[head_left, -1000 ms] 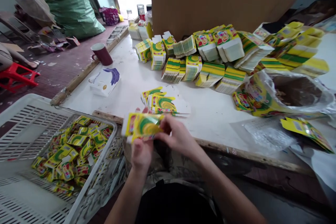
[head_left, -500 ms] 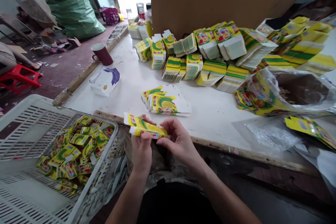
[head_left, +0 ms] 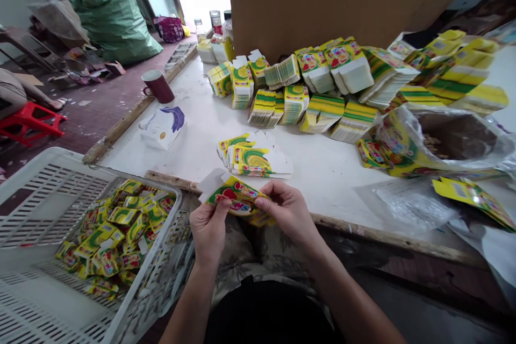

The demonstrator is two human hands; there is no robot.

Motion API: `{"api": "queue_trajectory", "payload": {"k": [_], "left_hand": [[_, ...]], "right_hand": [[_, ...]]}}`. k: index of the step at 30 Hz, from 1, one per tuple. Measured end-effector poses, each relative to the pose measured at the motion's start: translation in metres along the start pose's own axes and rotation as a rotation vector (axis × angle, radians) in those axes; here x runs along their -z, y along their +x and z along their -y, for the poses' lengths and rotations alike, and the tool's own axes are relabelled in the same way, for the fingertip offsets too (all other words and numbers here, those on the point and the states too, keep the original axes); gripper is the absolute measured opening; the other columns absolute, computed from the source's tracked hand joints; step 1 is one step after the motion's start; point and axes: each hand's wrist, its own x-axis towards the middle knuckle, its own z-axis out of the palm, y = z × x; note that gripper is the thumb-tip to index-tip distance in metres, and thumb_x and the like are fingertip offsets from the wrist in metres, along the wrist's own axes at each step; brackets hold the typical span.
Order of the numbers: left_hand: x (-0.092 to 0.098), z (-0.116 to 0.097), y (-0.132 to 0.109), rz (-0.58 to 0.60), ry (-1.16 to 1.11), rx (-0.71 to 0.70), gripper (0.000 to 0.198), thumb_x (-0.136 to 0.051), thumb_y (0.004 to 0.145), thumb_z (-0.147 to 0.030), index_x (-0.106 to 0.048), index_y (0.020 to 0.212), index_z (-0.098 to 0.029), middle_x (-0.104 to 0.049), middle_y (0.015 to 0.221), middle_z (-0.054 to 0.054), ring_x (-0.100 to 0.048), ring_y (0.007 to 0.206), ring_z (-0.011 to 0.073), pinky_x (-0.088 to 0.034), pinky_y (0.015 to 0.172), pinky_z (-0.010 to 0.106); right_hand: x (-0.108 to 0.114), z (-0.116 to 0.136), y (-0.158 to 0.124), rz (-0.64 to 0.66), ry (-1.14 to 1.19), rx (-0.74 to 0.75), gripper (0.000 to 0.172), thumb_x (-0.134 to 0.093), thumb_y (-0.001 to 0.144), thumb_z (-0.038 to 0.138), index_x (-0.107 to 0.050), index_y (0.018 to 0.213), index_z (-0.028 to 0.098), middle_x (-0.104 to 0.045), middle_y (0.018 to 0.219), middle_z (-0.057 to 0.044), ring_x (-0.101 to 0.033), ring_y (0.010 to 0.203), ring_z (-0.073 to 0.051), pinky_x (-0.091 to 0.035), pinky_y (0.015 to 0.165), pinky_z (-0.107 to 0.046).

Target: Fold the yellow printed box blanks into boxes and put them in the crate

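Over the table's front edge, a yellow, green and red printed carton [head_left: 236, 193] is held between both hands, its white end flaps spread at the left. My left hand [head_left: 209, 228] pinches its left part with the thumb on the printed face. At its right end, my right hand [head_left: 286, 209] grips with thumb and fingers. Just beyond the hands, a small pile of flattened cartons [head_left: 256, 160] lies on the white table [head_left: 330, 177]. What, if anything, is inside the held carton is hidden.
Left of the table, a white plastic crate [head_left: 36, 183] holds a basket [head_left: 175, 193] of small filled-looking boxes. Bundled cartons [head_left: 294, 102] line the back. A tissue box [head_left: 163, 128] and maroon mug [head_left: 159, 88] stand left; an open bag [head_left: 403, 140] stands right.
The carton has been turned so its red-and-green printed face shows, and its white flaps now stand out at the left. My right hand has shifted slightly right.
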Motion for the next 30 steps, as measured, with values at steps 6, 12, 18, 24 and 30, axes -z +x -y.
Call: {"api": "queue_trajectory", "payload": {"k": [6,12,18,24,30], "left_hand": [[0.013,-0.044,0.014,0.142,0.342,-0.324,0.101,-0.075,0.06,-0.067,-0.04,0.142,-0.021,-0.044,0.146,0.017,-0.04,0.137,0.0346,-0.033,0.113,0.048],[-0.002,-0.045,0.011,0.637,0.768,-0.053,0.069,-0.079,0.068,-0.043,-0.05,0.127,-0.021,-0.066,0.114,0.01,-0.064,0.103,0.0294,-0.052,0.089,0.043],[-0.012,-0.019,-0.002,0.459,0.844,-0.206,0.072,-0.075,0.07,-0.048,-0.038,0.126,-0.019,-0.065,0.107,0.012,-0.066,0.095,0.029,-0.055,0.078,0.042],[-0.017,-0.009,-0.013,0.432,0.757,-0.411,0.067,-0.069,0.076,-0.031,-0.029,0.129,-0.022,-0.061,0.114,0.014,-0.066,0.1,0.0275,-0.055,0.077,0.037],[-0.013,-0.013,-0.01,0.503,0.758,-0.339,0.044,-0.066,0.073,-0.023,-0.04,0.107,-0.025,-0.062,0.099,0.004,-0.067,0.084,0.0217,-0.053,0.069,0.032]], "right_hand": [[0.02,0.014,0.001,0.019,-0.808,0.542,0.018,-0.058,0.09,0.017,-0.071,0.086,0.029,-0.071,0.084,-0.002,-0.059,0.091,-0.022,-0.041,0.094,-0.042],[0.008,0.009,-0.007,0.102,-0.702,0.638,0.037,-0.062,0.089,0.03,-0.056,0.125,0.037,-0.063,0.126,-0.001,-0.046,0.13,-0.027,-0.01,0.12,-0.053],[-0.004,0.0,-0.008,-0.024,-0.1,0.119,0.052,-0.049,0.094,0.042,-0.042,0.141,0.022,-0.049,0.144,-0.011,-0.046,0.133,-0.029,-0.042,0.107,-0.046],[-0.012,0.0,-0.004,0.068,-0.01,-0.009,0.037,-0.058,0.09,0.037,-0.06,0.124,0.023,-0.065,0.126,-0.006,-0.06,0.117,-0.024,-0.046,0.102,-0.039],[-0.004,-0.006,-0.009,0.207,-0.183,0.166,0.056,-0.06,0.088,0.047,-0.052,0.137,0.023,-0.049,0.146,-0.011,-0.05,0.131,-0.029,-0.041,0.108,-0.041]]}}
